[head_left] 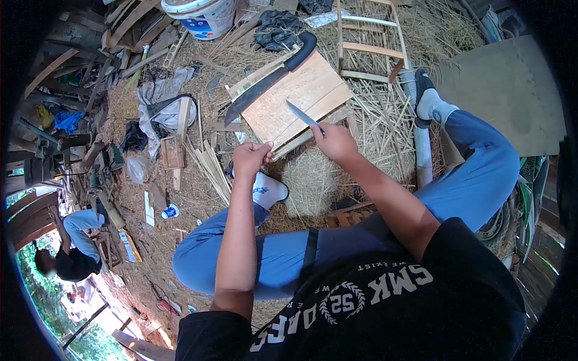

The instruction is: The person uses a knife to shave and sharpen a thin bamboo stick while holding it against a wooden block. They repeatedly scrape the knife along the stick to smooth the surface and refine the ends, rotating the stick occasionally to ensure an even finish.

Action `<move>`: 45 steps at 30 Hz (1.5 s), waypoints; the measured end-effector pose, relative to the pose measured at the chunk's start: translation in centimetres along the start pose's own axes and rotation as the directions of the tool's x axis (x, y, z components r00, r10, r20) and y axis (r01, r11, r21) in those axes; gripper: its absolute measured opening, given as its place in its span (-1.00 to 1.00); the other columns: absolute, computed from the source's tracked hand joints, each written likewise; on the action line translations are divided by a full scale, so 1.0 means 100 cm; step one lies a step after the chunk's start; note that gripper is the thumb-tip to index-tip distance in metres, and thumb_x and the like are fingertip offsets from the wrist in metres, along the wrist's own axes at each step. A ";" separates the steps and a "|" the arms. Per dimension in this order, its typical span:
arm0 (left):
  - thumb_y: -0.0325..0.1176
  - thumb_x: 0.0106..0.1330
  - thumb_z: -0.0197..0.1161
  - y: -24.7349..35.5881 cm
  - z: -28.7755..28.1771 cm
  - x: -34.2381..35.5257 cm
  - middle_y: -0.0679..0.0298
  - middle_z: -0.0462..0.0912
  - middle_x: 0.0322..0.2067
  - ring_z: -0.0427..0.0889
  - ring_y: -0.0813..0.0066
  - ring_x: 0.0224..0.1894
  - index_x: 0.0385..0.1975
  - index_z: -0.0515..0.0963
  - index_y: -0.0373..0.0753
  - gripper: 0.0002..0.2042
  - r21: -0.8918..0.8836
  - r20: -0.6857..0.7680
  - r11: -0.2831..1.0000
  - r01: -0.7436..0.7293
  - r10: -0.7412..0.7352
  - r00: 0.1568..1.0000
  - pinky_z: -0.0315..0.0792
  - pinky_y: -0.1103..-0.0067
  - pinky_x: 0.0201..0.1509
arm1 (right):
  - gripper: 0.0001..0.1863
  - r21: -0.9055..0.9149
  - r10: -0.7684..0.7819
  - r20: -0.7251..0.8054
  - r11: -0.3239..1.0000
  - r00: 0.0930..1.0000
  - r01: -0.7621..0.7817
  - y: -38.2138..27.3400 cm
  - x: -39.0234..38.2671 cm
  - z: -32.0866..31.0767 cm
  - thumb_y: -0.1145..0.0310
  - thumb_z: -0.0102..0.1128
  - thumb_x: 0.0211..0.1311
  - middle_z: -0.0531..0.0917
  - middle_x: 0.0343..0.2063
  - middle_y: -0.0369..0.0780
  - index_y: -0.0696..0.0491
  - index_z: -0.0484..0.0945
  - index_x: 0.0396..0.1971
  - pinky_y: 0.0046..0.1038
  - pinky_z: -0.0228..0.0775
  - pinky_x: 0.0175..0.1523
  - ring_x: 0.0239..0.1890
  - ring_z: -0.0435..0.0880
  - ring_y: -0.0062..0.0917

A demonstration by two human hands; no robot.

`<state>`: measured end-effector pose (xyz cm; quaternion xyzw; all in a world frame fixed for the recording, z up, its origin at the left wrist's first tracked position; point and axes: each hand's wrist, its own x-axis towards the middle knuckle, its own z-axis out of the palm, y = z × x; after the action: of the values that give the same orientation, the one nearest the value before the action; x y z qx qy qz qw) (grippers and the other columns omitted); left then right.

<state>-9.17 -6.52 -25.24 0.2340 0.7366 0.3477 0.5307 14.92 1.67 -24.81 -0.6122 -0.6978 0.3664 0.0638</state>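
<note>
My right hand [335, 143] is closed round the handle of a small knife [301, 114], its blade slanting up and left over a wooden board [274, 111]. At the board's near left corner, my left hand [250, 160] is pinched on what looks like a thin pale strip [301, 127]; a fine line runs from the fingers across the board. Along the far left side of the board lies a machete [259, 93] with a black curved handle. Loose pale sticks [212, 171] lie on the ground beside my left hand.
A small wooden frame [372, 48] stands beyond the board, with a white bucket [201, 18] farther left. Straw and split sticks [385, 114] cover the ground to the right. Scrap wood [78, 48] is piled at the left. Another person [75, 246] sits at far left.
</note>
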 end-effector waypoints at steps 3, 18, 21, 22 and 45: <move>-0.32 0.25 0.50 0.000 0.000 -0.001 0.22 0.69 -0.52 0.60 0.59 -0.55 -0.44 0.59 -0.38 -0.74 -0.035 0.018 0.999 0.011 -0.010 1.000 0.47 0.65 -0.44 | -0.47 0.034 0.044 0.025 0.998 0.999 -0.045 0.000 0.001 -0.003 -0.06 -0.06 0.48 0.71 -0.30 0.09 0.11 0.68 -0.28 0.00 0.49 -0.02 -0.16 0.68 0.07; -0.32 0.22 0.53 -0.006 -0.001 0.002 0.27 0.67 -0.55 0.59 0.61 -0.56 -0.46 0.56 -0.32 -0.73 -0.060 0.029 0.998 0.003 -0.001 1.000 0.45 0.68 -0.45 | -0.45 0.093 0.074 0.033 0.993 0.997 -0.077 0.006 0.003 0.001 -0.08 -0.05 0.46 0.71 -0.32 0.10 0.13 0.67 -0.30 -0.02 0.49 -0.04 -0.20 0.68 0.09; -0.33 0.22 0.53 -0.005 0.000 0.003 0.27 0.66 -0.56 0.59 0.60 -0.56 -0.46 0.56 -0.32 -0.74 -0.066 0.037 0.998 0.005 -0.002 0.999 0.46 0.67 -0.45 | -0.45 0.089 0.075 0.030 0.993 0.997 -0.077 0.009 0.005 0.002 -0.08 -0.05 0.46 0.70 -0.32 0.10 0.14 0.66 -0.30 -0.01 0.49 -0.05 -0.20 0.68 0.09; -0.34 0.23 0.53 -0.006 -0.001 0.003 0.27 0.66 -0.56 0.59 0.59 -0.57 -0.46 0.55 -0.32 -0.74 -0.070 0.041 0.998 0.008 -0.006 0.999 0.47 0.67 -0.45 | -0.45 0.090 0.071 0.030 0.993 0.997 -0.073 0.009 0.005 0.003 -0.08 -0.05 0.47 0.70 -0.32 0.10 0.14 0.66 -0.30 -0.01 0.49 -0.05 -0.20 0.68 0.09; -0.29 0.29 0.49 -0.010 0.001 0.009 0.29 0.62 -0.61 0.56 0.55 -0.60 -0.54 0.51 -0.24 -0.71 -0.136 0.047 0.988 0.078 -0.073 0.996 0.50 0.60 -0.47 | -0.49 0.107 0.160 -0.103 0.983 0.982 -0.149 0.021 0.027 -0.015 -0.02 -0.10 0.49 0.72 -0.28 0.07 0.10 0.69 -0.22 -0.03 0.50 0.01 -0.15 0.69 0.05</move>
<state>-9.39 -6.53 -26.59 0.1760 0.7078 0.3724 0.5739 16.79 4.73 -25.97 -0.6800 -0.6247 0.3696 0.1039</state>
